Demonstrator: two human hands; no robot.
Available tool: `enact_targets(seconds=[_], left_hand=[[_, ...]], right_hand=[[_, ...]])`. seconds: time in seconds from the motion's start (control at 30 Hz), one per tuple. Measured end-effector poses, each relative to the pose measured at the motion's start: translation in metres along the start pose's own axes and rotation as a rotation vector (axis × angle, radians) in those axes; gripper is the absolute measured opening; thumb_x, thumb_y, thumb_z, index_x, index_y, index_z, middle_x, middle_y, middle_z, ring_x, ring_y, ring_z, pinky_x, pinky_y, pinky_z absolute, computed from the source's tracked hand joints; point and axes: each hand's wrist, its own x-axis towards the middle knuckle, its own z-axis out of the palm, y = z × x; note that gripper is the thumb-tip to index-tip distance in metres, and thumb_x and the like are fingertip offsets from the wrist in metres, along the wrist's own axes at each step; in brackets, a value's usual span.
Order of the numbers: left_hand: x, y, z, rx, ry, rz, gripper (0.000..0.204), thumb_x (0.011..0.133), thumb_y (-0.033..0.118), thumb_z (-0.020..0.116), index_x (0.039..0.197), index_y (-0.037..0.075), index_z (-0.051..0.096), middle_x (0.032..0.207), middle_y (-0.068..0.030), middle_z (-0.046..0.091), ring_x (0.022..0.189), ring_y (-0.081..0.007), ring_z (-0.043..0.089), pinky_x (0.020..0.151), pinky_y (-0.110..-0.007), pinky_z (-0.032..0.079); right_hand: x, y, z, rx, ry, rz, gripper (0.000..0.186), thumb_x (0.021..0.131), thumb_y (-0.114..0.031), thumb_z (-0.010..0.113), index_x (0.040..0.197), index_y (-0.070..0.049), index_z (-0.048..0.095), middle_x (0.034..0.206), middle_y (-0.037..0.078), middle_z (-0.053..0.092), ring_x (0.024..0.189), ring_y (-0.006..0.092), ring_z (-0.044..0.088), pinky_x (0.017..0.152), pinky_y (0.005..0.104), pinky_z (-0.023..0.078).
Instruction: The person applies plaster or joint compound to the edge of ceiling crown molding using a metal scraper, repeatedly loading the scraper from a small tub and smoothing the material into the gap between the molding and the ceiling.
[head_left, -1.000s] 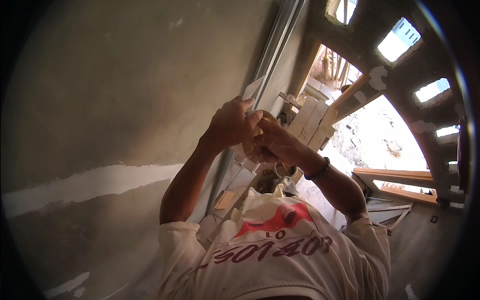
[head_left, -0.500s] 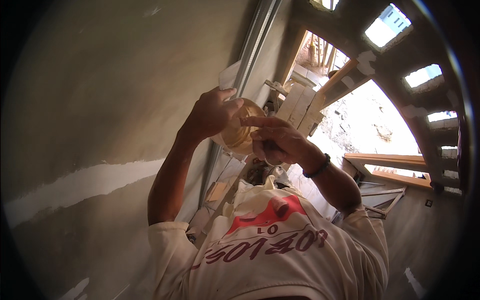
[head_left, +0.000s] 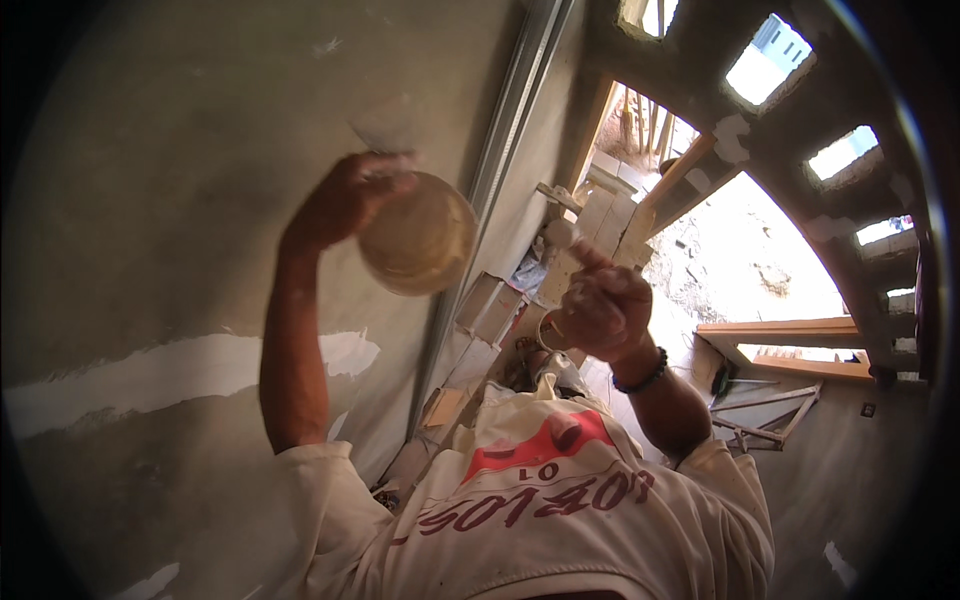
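My left hand (head_left: 350, 200) is raised in front of the wall, its fingers closed on the rim of a round, tan bowl (head_left: 418, 238). Above those fingers a thin, pale flat piece (head_left: 382, 128) sticks out, blurred by motion. My right hand (head_left: 607, 308) is apart from the bowl, to its right, with the index finger pointing up and the other fingers curled. At that fingertip shows a small, pale rounded thing (head_left: 563, 233); its kind is unclear. A thin curved edge (head_left: 546, 328) shows beside the curled fingers, and what they grip is mostly hidden.
A grey plastered wall (head_left: 200, 220) with a white patch band (head_left: 180, 375) fills the left. A metal channel (head_left: 505, 130) runs up it. Boards (head_left: 605, 215), boxes (head_left: 490, 305) and a wooden frame (head_left: 770, 410) stand below. Bright openings (head_left: 740, 250) lie right.
My left hand has moved left with the bowl and the pale piece, away from the metal channel. My right hand has drawn back from the bowl, to the right and down.
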Motion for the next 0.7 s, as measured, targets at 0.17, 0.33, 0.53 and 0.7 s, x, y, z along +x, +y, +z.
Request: enact_targets(seconds=[0.17, 0.33, 0.53, 0.7], left_hand=[[-0.02, 0.007, -0.054, -0.019, -0.027, -0.08, 0.042, 0.087, 0.028, 0.058, 0.12, 0.003, 0.06, 0.122, -0.0109, 0.059, 0.116, -0.0192, 0.051, 0.101, -0.029, 0.033], [-0.027, -0.012, -0.058, 0.117, -0.095, 0.069, 0.038, 0.087, 0.027, 0.059, 0.118, 0.007, 0.062, 0.123, -0.0068, 0.059, 0.115, -0.0183, 0.05, 0.102, -0.032, 0.033], [-0.012, -0.028, -0.072, 0.151, -0.081, 0.279, 0.029, 0.088, 0.018, 0.061, 0.113, 0.004, 0.063, 0.116, -0.0124, 0.062, 0.111, -0.0231, 0.057, 0.096, -0.033, 0.042], [-0.009, -0.029, -0.068, -0.024, -0.114, 0.047, 0.033, 0.089, 0.019, 0.058, 0.119, 0.004, 0.06, 0.12, -0.0114, 0.061, 0.112, -0.0199, 0.056, 0.097, -0.029, 0.039]], right_hand=[[-0.009, -0.022, 0.026, -0.226, 0.012, -0.184, 0.051, 0.092, -0.014, 0.039, 0.14, -0.002, 0.03, 0.043, 0.001, 0.038, 0.031, 0.0086, 0.029, 0.029, 0.0223, 0.028], [-0.006, -0.038, 0.017, -0.254, -0.04, -0.162, 0.045, 0.093, -0.016, 0.039, 0.137, -0.006, 0.035, 0.059, 0.008, 0.051, 0.041, 0.0125, 0.037, 0.038, 0.0275, 0.034], [0.039, -0.031, 0.026, -0.228, -0.033, -0.162, 0.05, 0.089, -0.016, 0.043, 0.137, -0.007, 0.037, 0.06, 0.008, 0.05, 0.042, 0.0131, 0.039, 0.039, 0.0262, 0.034], [0.076, -0.059, 0.033, -0.281, -0.197, -0.118, 0.051, 0.09, -0.012, 0.041, 0.14, -0.01, 0.032, 0.076, 0.014, 0.059, 0.048, 0.0151, 0.044, 0.042, 0.0262, 0.038]])
